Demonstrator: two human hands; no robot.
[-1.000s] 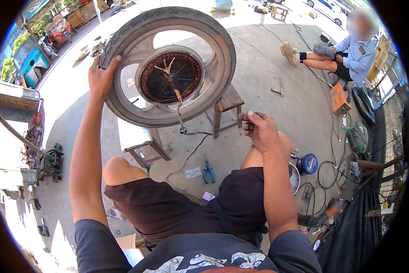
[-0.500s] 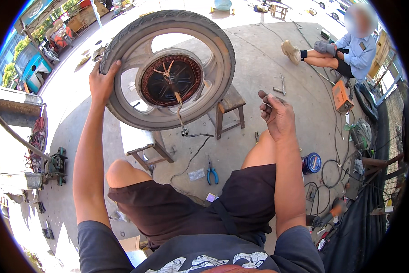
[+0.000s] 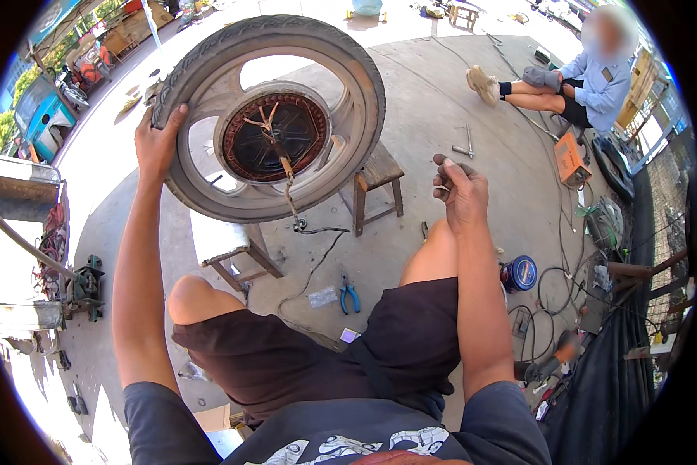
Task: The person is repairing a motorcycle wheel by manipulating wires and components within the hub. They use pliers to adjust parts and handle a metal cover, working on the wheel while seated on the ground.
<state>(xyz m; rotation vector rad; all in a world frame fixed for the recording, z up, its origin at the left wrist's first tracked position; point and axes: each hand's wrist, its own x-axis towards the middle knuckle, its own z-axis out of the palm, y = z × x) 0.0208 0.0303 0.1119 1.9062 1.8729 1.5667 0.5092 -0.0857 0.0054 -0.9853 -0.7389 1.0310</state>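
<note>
- The wheel is tilted in front of the person, above their knees, its open hub facing them, which leaves the wires at the centre within reach.
- Its lower edge overlaps two stools, set slightly apart; they probably carry much of the weight, though the contact is hidden.
- The left hand is closed around the tyre's left side, thumb in front, likely to steady that tilt.
- The right hand is raised, well apart from the wheel, fingers curled toward the thumb; whether something small sits between them, I cannot tell.
- A cable runs down from below the hub to the floor.
- Pliers lie on the floor between the knees, seemingly for easy pickup, beside a plastic bag.
- Farther right stands a tub.
</note>
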